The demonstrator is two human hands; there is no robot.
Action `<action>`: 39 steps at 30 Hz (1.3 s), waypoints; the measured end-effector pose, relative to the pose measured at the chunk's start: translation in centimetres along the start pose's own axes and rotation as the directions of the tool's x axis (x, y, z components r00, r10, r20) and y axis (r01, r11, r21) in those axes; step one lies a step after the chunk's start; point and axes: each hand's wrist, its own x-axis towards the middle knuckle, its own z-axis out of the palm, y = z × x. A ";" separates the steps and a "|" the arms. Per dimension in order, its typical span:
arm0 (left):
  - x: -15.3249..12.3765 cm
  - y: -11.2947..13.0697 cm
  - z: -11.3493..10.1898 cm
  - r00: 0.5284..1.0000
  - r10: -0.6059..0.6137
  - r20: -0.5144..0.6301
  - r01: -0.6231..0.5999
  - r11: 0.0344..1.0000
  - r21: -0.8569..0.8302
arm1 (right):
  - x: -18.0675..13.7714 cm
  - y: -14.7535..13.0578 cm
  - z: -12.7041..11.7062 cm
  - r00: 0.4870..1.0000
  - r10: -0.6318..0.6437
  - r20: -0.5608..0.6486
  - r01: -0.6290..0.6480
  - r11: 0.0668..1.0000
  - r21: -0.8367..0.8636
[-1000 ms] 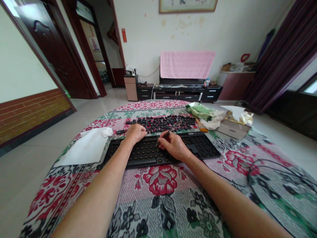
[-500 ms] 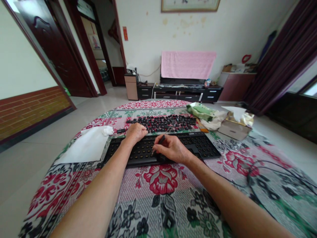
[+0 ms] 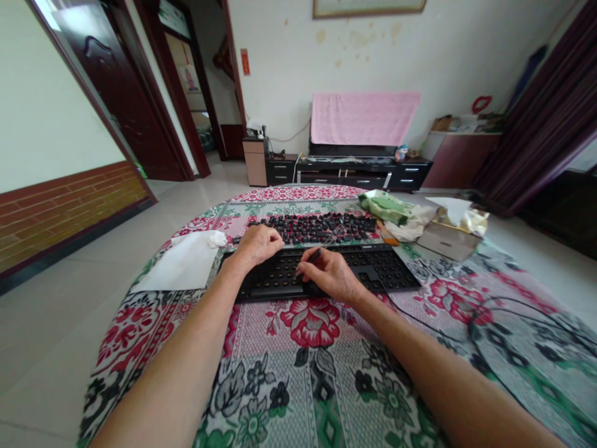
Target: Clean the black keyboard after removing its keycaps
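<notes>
A black keyboard (image 3: 373,270) with its keycaps off lies on a floral tablecloth (image 3: 308,379). My left hand (image 3: 259,244) rests curled on the keyboard's far left edge, pressing on it. My right hand (image 3: 329,274) is closed on a thin dark tool (image 3: 315,254), its tip down on the keyboard's middle. Behind the keyboard lies a spread of loose black keycaps (image 3: 321,226).
A white tissue (image 3: 184,267) lies left of the keyboard. At the back right are a green packet (image 3: 385,207), crumpled cloth and a tissue box (image 3: 450,233). A black cable (image 3: 489,311) runs across the right of the table. Beyond stand a TV cabinet and a pink cloth.
My right hand with the tool has shifted a little along the keyboard's middle. The view has turned left, so everything sits further right. My left hand stays put.
</notes>
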 end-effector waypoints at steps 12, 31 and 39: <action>-4.9 -0.4 0.1 0.991 0.134 0.029 -0.132 0.990 -0.049 | -0.7 -1.2 1.8 0.997 -0.047 0.058 0.051 0.996 -0.079; -5.0 -0.9 1.3 0.994 0.109 0.023 -0.107 0.991 -0.085 | -1.2 -1.8 3.7 0.939 -0.239 0.247 0.326 0.848 -0.418; -5.0 -0.9 1.2 0.994 0.112 0.015 -0.110 0.989 -0.100 | -0.1 -1.3 3.5 0.967 -0.162 0.198 0.227 0.903 -0.366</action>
